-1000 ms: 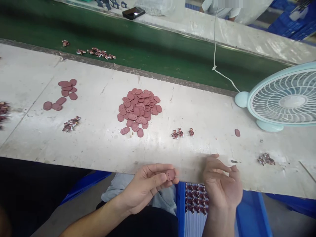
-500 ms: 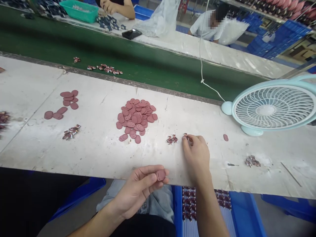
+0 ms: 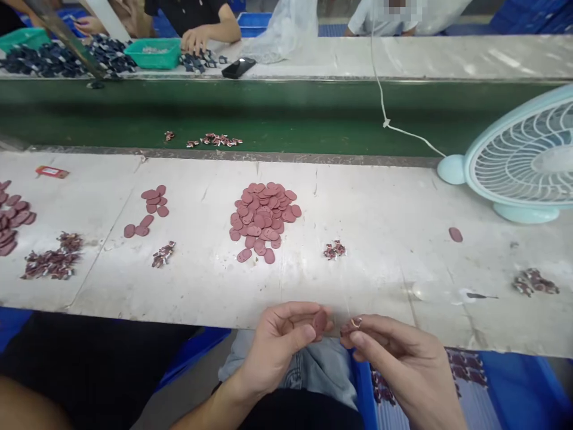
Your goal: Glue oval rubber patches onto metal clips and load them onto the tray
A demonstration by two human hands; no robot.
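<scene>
My left hand (image 3: 283,341) pinches a flat, reddish-brown oval disc (image 3: 319,322) between thumb and fingers, just above the table's front edge. Facing it, my right hand (image 3: 400,352) grips a small brown-and-white piece (image 3: 353,325) at its fingertips. Disc and piece are close together but apart. Beyond my hands lies a heap of similar oval discs (image 3: 264,218), some with tiny holes. To its right is a little cluster of the brown-and-white pieces (image 3: 335,249).
A light-blue fan (image 3: 528,155) stands at the right, its white cord (image 3: 412,136) running back. More discs (image 3: 152,200) and small pieces (image 3: 51,260) lie left. A blue crate (image 3: 519,382) is below the table edge. Co-workers sit across the green channel (image 3: 304,116).
My right hand has come back from the small cluster toward my left hand, carrying a brown-and-white piece. The disc in my left hand has turned. The camera view has levelled and shifted left.
</scene>
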